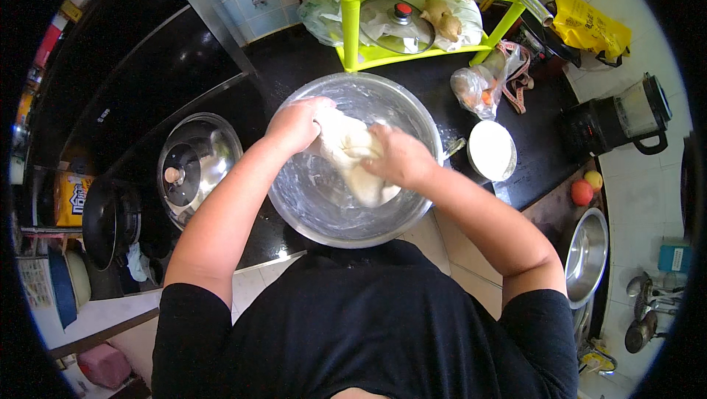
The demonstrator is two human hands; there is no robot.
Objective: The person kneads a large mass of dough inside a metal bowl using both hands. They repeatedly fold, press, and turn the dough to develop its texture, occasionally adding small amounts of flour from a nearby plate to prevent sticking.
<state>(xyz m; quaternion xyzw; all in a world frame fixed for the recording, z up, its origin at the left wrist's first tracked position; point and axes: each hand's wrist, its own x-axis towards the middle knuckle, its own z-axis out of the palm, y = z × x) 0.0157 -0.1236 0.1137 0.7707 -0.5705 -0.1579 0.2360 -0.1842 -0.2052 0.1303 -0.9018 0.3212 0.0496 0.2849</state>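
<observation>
A large steel mixing bowl (317,211), its inside smeared with flour, stands on the black counter in front of me. Over it a lump of pale dough (350,149) is stretched between my hands. My left hand (296,125) grips the dough's upper left end near the bowl's far left rim. On the other side my right hand (401,157) has its fingers curled round the dough's right part; it is slightly blurred. The dough's lower end hangs toward the bowl's floor. Whether it touches the bottom, I cannot tell.
Left of the bowl lies a glass lid (213,150) with a knob. On the right are a white bowl (492,150), a bag of vegetables (479,90) and a blender (626,115). A green shelf (352,27) rises behind; a steel basin (588,255) sits at far right.
</observation>
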